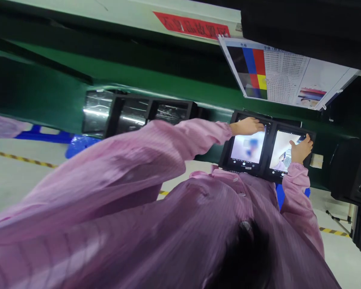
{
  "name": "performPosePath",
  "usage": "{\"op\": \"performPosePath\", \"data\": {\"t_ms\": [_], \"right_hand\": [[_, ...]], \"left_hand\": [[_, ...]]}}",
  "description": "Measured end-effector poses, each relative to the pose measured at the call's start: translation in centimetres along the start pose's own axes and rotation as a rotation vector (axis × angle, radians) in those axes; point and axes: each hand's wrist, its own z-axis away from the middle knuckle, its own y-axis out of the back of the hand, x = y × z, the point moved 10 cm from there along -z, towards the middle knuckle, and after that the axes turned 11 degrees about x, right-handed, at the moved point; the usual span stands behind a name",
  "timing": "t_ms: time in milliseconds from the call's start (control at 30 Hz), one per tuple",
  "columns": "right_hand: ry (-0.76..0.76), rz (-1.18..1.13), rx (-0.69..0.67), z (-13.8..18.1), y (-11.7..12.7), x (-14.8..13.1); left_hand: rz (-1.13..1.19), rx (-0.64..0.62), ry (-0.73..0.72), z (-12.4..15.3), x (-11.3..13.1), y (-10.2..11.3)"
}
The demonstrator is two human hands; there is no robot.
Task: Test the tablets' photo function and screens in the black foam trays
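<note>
The left hand lies open, fingers flat on the top edge of the left tablet, while the right hand, seemingly open, touches the right tablet just beside it.

Pretty dim overall, and the whole frame sits tilted. The brightest bits are the two lit screens, glowing white and so washed out that what's on them is just mush. The colour chart above catches decent light, though its fine print is too small to read. White glare streaks run across the dark screens on the left. The pink sleeve up close is smeared with blur. The top right corner drops to near black, and the pale floor looks soft.
</note>
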Motion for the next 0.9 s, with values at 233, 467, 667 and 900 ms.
{"op": "performPosePath", "data": {"t_ms": [233,467,667,900], "right_hand": [[-0.053,0.080,0.024,0.1,0.3,-0.5],[0.132,-0.187,-0.164,1.1,1.3,0.2],[0.268,-0.019,-0.216,1.3,0.9,0.6],[0.306,-0.311,-0.475,0.3,1.3,2.6]], "left_hand": [[0.135,-0.033,0.308,13.2,1.4,-1.3],[0.147,0.145,0.487,13.1,2.6,-1.1],[0.172,0.196,0.453,11.6,4.0,-0.5],[0.172,0.169,0.405,11.3,6.0,-1.1]]}}
